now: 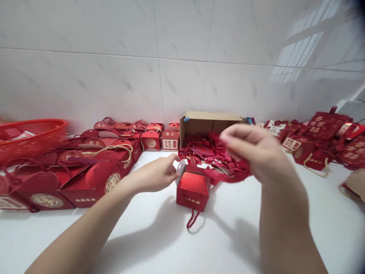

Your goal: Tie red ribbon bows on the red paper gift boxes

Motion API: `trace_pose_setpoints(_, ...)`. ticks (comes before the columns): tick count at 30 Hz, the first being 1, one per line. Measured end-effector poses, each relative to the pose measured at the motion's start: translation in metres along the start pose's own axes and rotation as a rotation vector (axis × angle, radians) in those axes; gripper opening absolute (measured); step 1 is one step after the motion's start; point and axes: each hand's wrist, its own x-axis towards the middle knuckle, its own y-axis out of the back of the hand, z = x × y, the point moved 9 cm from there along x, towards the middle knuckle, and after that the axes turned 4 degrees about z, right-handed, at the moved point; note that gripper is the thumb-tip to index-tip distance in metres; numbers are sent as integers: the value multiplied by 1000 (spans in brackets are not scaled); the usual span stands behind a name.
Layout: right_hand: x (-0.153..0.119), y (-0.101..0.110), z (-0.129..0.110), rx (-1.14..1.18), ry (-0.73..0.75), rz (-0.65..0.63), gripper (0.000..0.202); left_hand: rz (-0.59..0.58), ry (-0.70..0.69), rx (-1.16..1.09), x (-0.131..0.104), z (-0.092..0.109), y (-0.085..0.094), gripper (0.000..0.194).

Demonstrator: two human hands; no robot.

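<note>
A small red gift box (193,188) stands on the white table in front of me, its top flaps raised and a twisted red cord handle (194,220) hanging down its front. My left hand (159,173) pinches the box's left flap between thumb and fingers. To the right and above the box, my right hand (251,152) is raised with thumb and fingertips together, blurred by motion; what it holds, if anything, I cannot make out. Behind the box, an open cardboard carton (212,116) lies with red ribbon-like pieces (205,148) spilling out of it.
Rows of red gift boxes (94,179) with cord handles fill the left side, beside a red plastic basket (37,125). Two boxes (170,140) stand left of the carton. At right lie more red bags and boxes (322,133). Another person's hand (357,182) shows at the right edge.
</note>
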Motion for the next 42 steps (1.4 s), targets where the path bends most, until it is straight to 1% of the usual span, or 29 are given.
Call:
trace_pose_setpoints(2, 0, -36, 35, -220, -186, -280, 18, -25, 5, -11, 1, -1, -2, 34)
trace_pose_setpoints(3, 0, -48, 50, -317, -233, -371, 20, -30, 13, -9, 2, -2, -3, 36)
trace_pose_setpoints(4, 2, -55, 62, -403, -251, -407, 22, -32, 21, -9, 2, -2, -3, 37)
trace_pose_setpoints(6, 6, -63, 81, -527, -272, -423, 26, -37, 33, -23, 2, -2, -3, 38)
trace_pose_setpoints(8, 8, -67, 94, -600, -289, -428, 30, -49, 33, -47, 1, -1, -4, 38)
trace_pose_setpoints(10, 8, -70, 101, -637, -296, -442, 32, -58, 26, -64, 0, 1, -4, 36)
trace_pose_setpoints(18, 4, -80, 110, -669, -320, -480, 26, -87, 7, -16, -3, 6, -7, 38)
trace_pose_setpoints(22, 4, -84, 112, -630, -309, -489, 22, -77, 8, -50, -4, 7, -6, 41)
trace_pose_setpoints(24, 5, -83, 111, -615, -303, -482, 22, -64, 21, -95, -3, 5, -5, 39)
trace_pose_setpoints(27, 7, -79, 111, -625, -317, -468, 22, -59, 37, -144, -2, 3, -3, 31)
trace_pose_setpoints(31, 9, -75, 111, -655, -329, -446, 19, -47, 47, -124, 0, 3, -2, 28)
trace_pose_setpoints(35, 8, -81, 111, -657, -293, -460, 21, 0, 48, -83, 4, 2, -2, 28)
trace_pose_setpoints(37, 8, -85, 110, -646, -262, -470, 22, 20, 27, -78, 7, 2, -2, 28)
trace_pose_setpoints(39, 9, -85, 107, -637, -252, -459, 21, 49, -8, -104, 9, 2, 1, 28)
trace_pose_setpoints(41, 11, -75, 99, -640, -251, -398, 21, 143, -38, -191, 9, 3, 15, 26)
trace_pose_setpoints(42, 12, -67, 92, -643, -243, -348, 21, 227, -51, -267, 7, 3, 27, 24)
